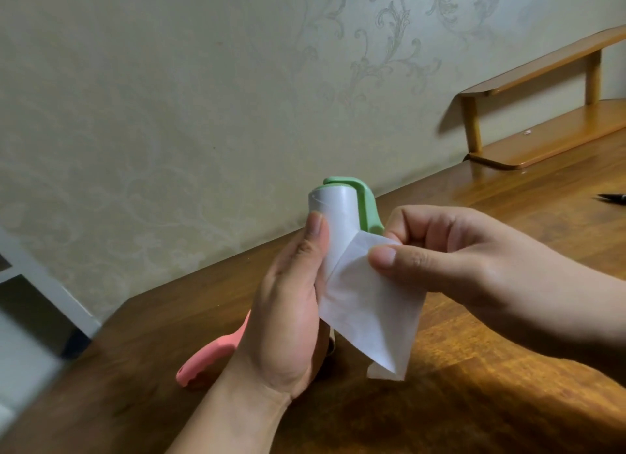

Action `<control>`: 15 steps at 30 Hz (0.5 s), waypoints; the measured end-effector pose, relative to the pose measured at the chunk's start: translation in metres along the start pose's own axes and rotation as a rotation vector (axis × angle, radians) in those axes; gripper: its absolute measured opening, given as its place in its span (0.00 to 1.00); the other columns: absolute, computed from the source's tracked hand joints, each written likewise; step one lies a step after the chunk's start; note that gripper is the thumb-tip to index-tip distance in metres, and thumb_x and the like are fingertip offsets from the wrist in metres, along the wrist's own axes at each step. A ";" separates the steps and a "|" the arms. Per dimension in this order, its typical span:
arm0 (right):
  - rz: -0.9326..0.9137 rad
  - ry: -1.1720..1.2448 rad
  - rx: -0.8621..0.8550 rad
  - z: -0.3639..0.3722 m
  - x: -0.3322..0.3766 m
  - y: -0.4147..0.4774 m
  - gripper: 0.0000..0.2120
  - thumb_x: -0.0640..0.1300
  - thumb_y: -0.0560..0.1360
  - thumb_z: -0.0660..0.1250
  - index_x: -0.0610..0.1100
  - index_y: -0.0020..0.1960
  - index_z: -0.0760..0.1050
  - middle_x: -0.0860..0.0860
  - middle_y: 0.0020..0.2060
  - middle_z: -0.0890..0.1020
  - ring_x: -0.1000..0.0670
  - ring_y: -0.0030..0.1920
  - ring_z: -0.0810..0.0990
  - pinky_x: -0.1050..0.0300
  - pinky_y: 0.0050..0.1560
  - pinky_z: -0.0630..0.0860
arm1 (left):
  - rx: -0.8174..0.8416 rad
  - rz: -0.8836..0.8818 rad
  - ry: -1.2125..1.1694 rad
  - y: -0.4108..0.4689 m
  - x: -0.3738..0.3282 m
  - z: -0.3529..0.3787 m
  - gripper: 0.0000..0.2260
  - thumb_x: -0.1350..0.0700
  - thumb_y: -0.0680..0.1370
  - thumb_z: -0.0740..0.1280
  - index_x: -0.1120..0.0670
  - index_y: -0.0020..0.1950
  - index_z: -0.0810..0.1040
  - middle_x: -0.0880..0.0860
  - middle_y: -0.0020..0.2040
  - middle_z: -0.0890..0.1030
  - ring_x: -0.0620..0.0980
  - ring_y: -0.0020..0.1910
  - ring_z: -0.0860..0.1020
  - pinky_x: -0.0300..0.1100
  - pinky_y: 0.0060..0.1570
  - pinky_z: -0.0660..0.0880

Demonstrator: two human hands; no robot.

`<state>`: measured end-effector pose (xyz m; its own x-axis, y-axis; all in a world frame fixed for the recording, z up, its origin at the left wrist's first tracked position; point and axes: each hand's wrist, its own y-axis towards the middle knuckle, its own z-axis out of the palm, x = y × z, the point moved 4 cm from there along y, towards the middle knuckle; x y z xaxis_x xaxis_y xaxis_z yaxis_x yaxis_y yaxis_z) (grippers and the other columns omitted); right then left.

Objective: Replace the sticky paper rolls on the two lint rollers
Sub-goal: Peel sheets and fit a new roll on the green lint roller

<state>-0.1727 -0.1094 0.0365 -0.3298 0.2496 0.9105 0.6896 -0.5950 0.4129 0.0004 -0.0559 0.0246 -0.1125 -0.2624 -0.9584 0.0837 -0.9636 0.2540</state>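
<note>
green lint roller (367, 209) stood above the tabletop (491, 369), the left hand (288, 318) curled round its white sticky roll (338, 216). the right hand (457, 260) pinched a peeled sheet (366, 311). the pink lint roller (210, 355) lay behind.

One head cam, wide-angle, over the table (474, 403), facing forward and down across it. Frame is rolled: the table's far edge climbs from lower left to upper right, wall (169, 98) right behind it. Very close in: left hand (288, 311), right hand (450, 260), roller (338, 216) and sheet (366, 301) fill centre frame just above the table. Shelf (542, 142) sits on the table's far right.
</note>
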 end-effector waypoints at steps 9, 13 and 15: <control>0.018 -0.028 0.011 -0.002 -0.006 0.001 0.06 0.51 0.75 0.76 0.54 0.40 0.82 0.52 0.39 0.86 0.55 0.42 0.85 0.64 0.41 0.79 | -0.058 0.023 0.033 0.002 0.001 -0.005 0.30 0.34 0.87 0.63 0.57 0.75 0.81 0.67 0.69 0.84 0.66 0.69 0.84 0.60 0.69 0.81; 0.115 -0.066 -0.094 -0.010 -0.018 0.004 0.09 0.51 0.69 0.82 0.51 0.46 0.85 0.46 0.43 0.90 0.46 0.46 0.90 0.52 0.47 0.84 | -0.148 0.094 0.024 0.005 -0.003 -0.012 0.27 0.37 0.77 0.73 0.48 0.73 0.82 0.59 0.63 0.88 0.61 0.61 0.88 0.58 0.58 0.86; 0.172 -0.108 -0.125 -0.013 -0.021 0.004 0.16 0.52 0.68 0.84 0.47 0.51 0.85 0.42 0.47 0.91 0.39 0.50 0.90 0.44 0.52 0.84 | -0.176 0.129 0.055 0.006 -0.008 -0.017 0.20 0.39 0.76 0.75 0.43 0.66 0.85 0.53 0.55 0.89 0.55 0.53 0.89 0.51 0.51 0.87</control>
<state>-0.1717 -0.1268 0.0186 -0.1389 0.2128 0.9672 0.6420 -0.7243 0.2515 0.0183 -0.0583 0.0317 -0.0357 -0.3745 -0.9265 0.2654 -0.8974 0.3525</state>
